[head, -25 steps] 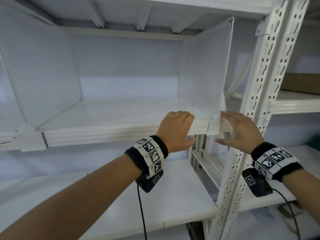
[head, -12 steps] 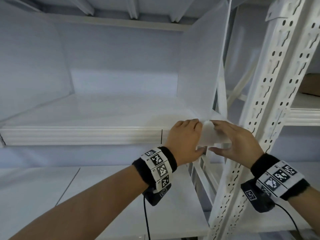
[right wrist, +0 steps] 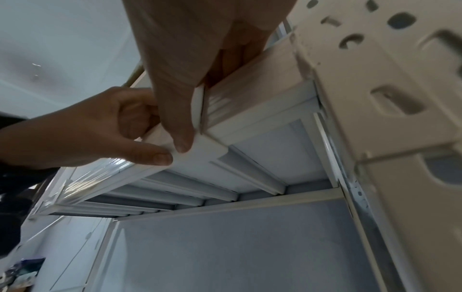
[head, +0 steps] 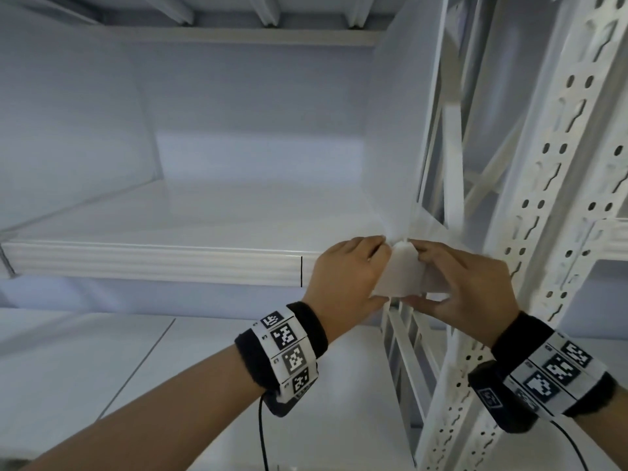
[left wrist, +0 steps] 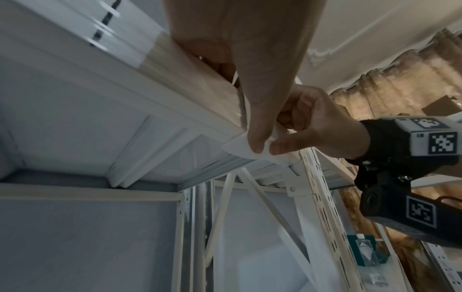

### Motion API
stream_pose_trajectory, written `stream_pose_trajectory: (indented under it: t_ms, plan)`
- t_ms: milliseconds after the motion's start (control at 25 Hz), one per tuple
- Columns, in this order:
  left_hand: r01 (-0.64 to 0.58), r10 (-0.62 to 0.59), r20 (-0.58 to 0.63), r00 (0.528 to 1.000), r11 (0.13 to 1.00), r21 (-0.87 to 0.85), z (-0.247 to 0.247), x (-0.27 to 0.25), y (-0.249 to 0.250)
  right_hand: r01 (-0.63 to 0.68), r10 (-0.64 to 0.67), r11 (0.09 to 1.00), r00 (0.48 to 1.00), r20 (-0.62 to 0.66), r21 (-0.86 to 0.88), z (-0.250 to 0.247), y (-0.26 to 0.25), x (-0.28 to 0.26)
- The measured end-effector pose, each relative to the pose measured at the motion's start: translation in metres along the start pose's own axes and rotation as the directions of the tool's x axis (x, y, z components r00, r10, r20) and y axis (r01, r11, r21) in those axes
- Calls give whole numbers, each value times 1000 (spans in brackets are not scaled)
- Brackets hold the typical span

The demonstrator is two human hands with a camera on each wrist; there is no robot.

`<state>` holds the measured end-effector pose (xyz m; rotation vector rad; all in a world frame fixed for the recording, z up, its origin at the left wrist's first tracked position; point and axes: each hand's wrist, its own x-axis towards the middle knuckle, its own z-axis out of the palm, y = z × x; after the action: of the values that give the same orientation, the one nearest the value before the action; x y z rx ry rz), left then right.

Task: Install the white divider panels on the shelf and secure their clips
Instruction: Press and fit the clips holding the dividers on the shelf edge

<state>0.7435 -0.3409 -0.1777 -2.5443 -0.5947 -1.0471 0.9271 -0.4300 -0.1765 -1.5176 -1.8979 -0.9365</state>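
White shelf (head: 153, 263) already had its divider panel (head: 394, 130) standing, both hands (head: 343, 270) (head: 469, 283) pinching the clip (head: 402, 273), not seated yet I'd guess.

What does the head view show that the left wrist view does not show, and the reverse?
Only the head view shows the tall white divider panel standing on the shelf top, and the black line on the shelf's front edge. Only the left wrist view shows the shelf's ribbed underside and both thumbs under the clip. Both views show the left hand and the right hand holding the small white plastic clip on the front edge.
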Motion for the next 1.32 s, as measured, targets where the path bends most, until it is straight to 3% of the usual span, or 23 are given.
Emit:
stream_pose_trajectory:
  t_ms: [320, 960, 1320]
  plan:
    - [-4, 4, 13, 1000, 1000, 18, -1, 2, -1, 15, -15, 999, 1000, -25, 33, -1, 1, 2]
    - [-60, 60, -11, 998, 998, -35, 3, 2, -8, 75, -82, 983, 996, -31, -170, -1, 0, -5]
    - [-47, 49, 22, 999, 995, -87, -2, 1, -9, 68, -77, 983, 996, -44, -172, -2, -12, 0]
